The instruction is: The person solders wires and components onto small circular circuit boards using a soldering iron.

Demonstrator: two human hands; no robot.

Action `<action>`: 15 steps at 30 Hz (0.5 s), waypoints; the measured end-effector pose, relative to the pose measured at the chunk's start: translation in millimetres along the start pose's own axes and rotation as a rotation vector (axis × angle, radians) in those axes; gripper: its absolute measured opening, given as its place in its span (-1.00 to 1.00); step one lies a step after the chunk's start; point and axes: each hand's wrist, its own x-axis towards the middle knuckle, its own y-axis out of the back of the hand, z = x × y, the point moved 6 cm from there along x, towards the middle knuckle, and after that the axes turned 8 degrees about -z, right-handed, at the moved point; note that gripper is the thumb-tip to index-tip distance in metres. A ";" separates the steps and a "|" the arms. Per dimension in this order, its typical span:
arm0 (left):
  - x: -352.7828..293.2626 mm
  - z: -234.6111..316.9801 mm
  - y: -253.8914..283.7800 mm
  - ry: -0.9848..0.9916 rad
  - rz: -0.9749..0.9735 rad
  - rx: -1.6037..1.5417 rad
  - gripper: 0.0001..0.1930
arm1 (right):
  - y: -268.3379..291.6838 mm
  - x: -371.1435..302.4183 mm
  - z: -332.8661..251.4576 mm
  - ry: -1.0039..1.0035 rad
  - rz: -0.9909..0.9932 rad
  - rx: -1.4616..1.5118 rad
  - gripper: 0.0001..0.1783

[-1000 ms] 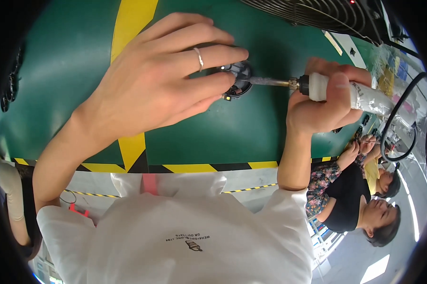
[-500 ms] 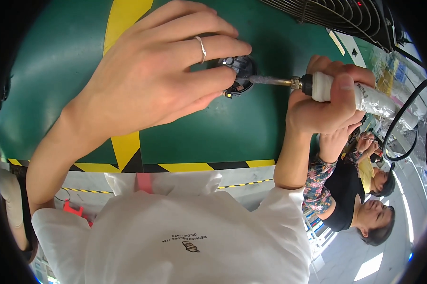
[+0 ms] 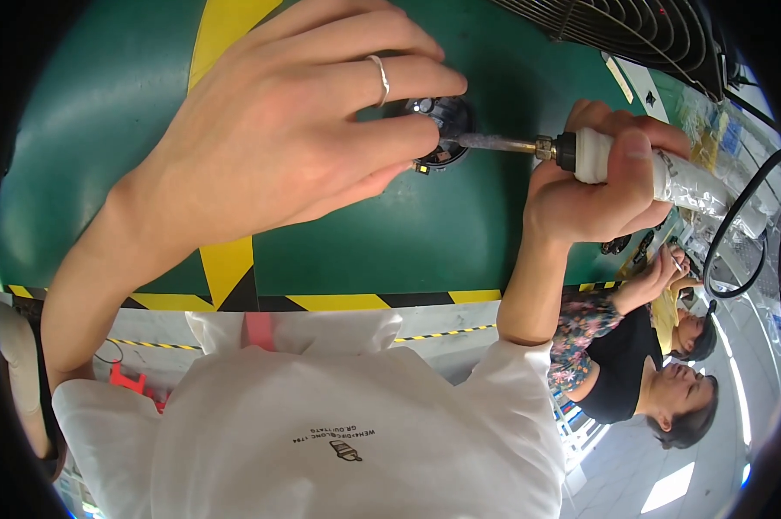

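My left hand, a ring on one finger, is closed at a small round black housing on the green work surface. Its fingertips rest along the left side of the housing and cover part of it. Electronic parts show inside, and a small piece with a yellow square sits at the near edge. In my closed right hand is a soldering iron with a pale wrapped handle. The iron points left, its tip at the housing beside my left index finger; the exact contact point is hidden.
A black wire-guarded fan stands at the far right. A black cable loops beside the iron's handle. Yellow-black tape lines the near table edge. At right sit a co-worker in black and another person in yellow.
Both my hands, the iron and the housing keep nearly the same arrangement, with a slight shift in view. The nearest co-worker's hand has moved away from beside my right wrist.
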 end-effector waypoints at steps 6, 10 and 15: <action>-2.5 -1.5 -0.6 0.012 0.002 -0.011 -0.79 | -4.8 -1.9 -6.7 0.041 0.003 -0.098 -0.85; -4.5 -1.5 0.3 0.018 0.009 -0.017 -0.79 | -1.4 -3.3 -5.6 -0.039 0.101 -0.081 -0.91; -9.3 5.4 1.1 0.015 0.024 -0.015 -0.79 | 4.2 -11.1 -5.9 -0.005 0.059 -0.098 -0.89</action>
